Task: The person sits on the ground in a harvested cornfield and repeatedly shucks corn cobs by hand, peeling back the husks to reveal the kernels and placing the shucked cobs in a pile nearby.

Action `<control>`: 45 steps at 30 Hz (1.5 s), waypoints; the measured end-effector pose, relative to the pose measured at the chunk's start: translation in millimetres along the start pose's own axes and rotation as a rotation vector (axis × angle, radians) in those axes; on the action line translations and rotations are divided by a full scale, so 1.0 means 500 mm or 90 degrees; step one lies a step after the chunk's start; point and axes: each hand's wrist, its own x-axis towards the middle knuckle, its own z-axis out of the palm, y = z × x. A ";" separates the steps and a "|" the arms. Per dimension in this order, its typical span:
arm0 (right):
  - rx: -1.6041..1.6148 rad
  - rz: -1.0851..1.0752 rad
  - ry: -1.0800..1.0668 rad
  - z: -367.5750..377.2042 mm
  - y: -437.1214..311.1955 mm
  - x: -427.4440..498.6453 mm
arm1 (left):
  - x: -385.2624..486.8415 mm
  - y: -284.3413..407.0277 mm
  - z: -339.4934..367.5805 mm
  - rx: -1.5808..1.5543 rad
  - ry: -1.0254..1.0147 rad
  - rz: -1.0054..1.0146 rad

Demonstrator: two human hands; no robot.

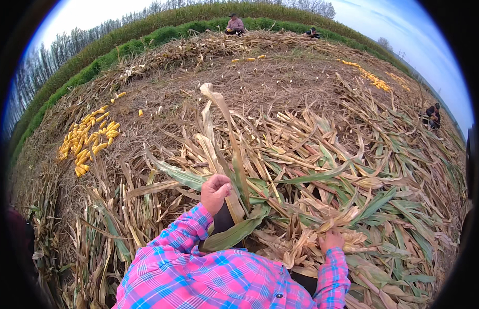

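Observation:
My left hand [216,194] is raised in front of my body with its fingers curled and the thumb against them. I see nothing held in it. Behind it stand a tall dry corn leaf [225,112] and a broad green corn leaf [178,174]. Lower and to the right, my right hand [332,241] grips dry, papery corn husk [341,220]. Its fingertips are partly hidden in the husk, and whether an ear lies inside cannot be seen. Another green leaf [237,233] crosses over my dark-trousered leg, between the hands.
Cut corn stalks [301,154] lie thickly ahead and to the right. Husked yellow ears form a pile [85,137] at the left and a row [372,80] far right. Short stubble dots the ground [270,87]. People crouch at the back [235,25] and far right [432,115].

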 end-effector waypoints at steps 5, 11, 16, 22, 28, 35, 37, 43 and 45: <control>-0.020 -0.042 -0.238 0.043 -0.006 0.007 | -0.030 -0.087 0.197 0.284 -0.430 0.084; 0.146 0.113 -0.130 0.083 -0.084 -0.071 | -0.032 -0.231 0.397 0.360 -0.683 0.329; 0.269 -0.069 -0.165 -0.022 -0.111 -0.108 | -0.064 -0.379 0.377 0.718 -0.962 0.156; 0.772 -0.409 -0.231 -0.081 -0.132 0.090 | -0.079 -0.443 0.389 0.295 -0.705 0.164; 0.410 -0.004 -0.092 0.167 -0.059 0.411 | -0.011 -0.433 0.380 0.543 -0.908 0.070; 0.275 0.271 0.055 0.394 0.143 0.470 | -0.005 -0.460 0.378 0.501 -0.866 0.018; 0.186 0.117 0.038 0.406 0.155 0.494 | -0.002 -0.457 0.381 0.486 -0.853 -0.004; 0.031 0.086 -0.195 0.386 0.096 0.540 | 0.011 -0.447 0.385 0.504 -0.878 -0.042; 0.033 0.106 -0.227 0.359 0.091 0.536 | 0.011 -0.448 0.386 0.527 -0.879 -0.046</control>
